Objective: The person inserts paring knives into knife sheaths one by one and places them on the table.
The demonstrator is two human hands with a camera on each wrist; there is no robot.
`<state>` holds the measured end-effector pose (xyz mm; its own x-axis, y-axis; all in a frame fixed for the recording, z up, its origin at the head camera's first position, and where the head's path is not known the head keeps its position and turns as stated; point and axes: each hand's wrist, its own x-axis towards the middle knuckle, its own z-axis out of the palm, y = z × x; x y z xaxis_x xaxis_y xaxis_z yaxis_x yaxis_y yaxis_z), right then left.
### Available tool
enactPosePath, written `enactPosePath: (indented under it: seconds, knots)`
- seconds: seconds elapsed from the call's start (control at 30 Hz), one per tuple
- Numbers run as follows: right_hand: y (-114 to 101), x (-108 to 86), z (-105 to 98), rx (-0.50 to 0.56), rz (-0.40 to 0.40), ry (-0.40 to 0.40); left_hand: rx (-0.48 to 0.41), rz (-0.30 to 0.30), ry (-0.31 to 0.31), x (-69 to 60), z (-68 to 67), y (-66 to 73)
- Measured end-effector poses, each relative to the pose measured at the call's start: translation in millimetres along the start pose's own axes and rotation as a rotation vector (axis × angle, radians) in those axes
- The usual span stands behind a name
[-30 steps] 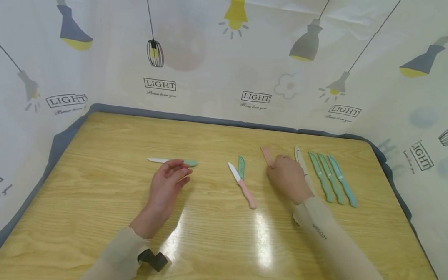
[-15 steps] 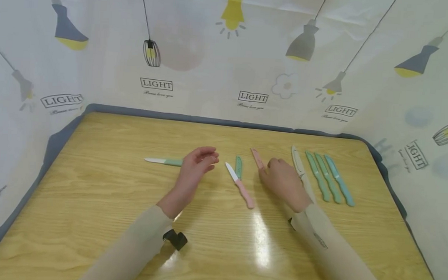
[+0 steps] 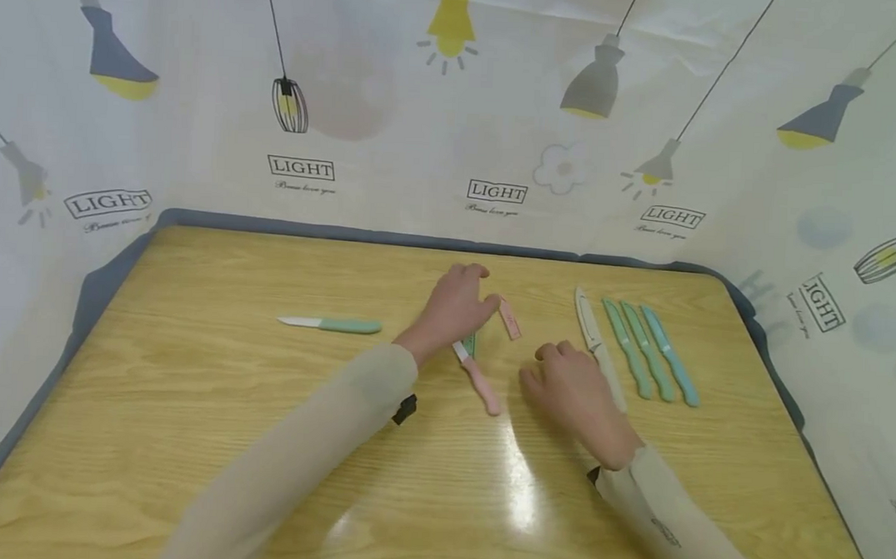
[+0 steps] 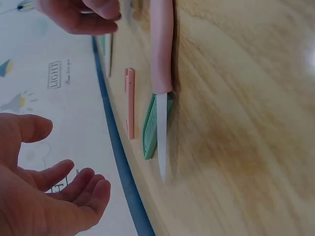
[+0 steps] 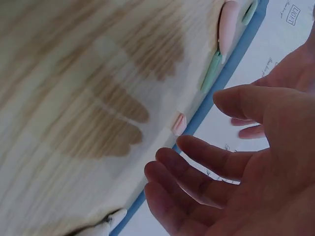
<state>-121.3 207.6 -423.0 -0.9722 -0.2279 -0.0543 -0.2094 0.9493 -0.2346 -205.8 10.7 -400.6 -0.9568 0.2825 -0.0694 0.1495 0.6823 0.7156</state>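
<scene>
My left hand (image 3: 450, 309) reaches over the middle of the table, its fingers apart and thumb close to the pink blade sheath (image 3: 510, 320). In the left wrist view that sheath (image 4: 131, 105) lies on the table, untouched. The pink-handled knife (image 3: 481, 387) lies with its white blade across a green sheath (image 4: 150, 130); my left hand and wrist partly cover both in the head view. My right hand (image 3: 574, 393) is held between the pink knife and a white knife (image 3: 589, 319), fingers loosely bent, holding nothing.
A green-handled knife (image 3: 349, 326) with a bare blade lies at left. On the right, two green knives (image 3: 628, 347) and a blue knife (image 3: 670, 356) lie side by side. A lamp-patterned curtain (image 3: 393, 169) surrounds the wooden table (image 3: 187, 401).
The right hand has let go of the pink sheath, which now lies on the table, and has drawn back toward the front. The left hand has moved right, from the green knife toward that sheath.
</scene>
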Motion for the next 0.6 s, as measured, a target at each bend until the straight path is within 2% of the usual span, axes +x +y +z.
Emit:
enactPosePath:
  seconds: [0.2,0.33,0.43,0.6]
  knots:
    - [5,-12.4,-5,-0.031,0.021,0.004,0.223,-0.001,-0.051,18.1,20.3,8.5]
    - [8,-17.9,-6,-0.029,0.001,0.023,0.377,0.03,-0.071,25.2,32.6,13.0]
    - [9,-19.9,-5,-0.012,-0.009,0.043,0.418,0.039,-0.065,29.0,40.5,17.0]
    - [10,-19.5,-5,0.028,0.003,0.055,0.43,0.009,-0.055,32.6,51.2,23.6]
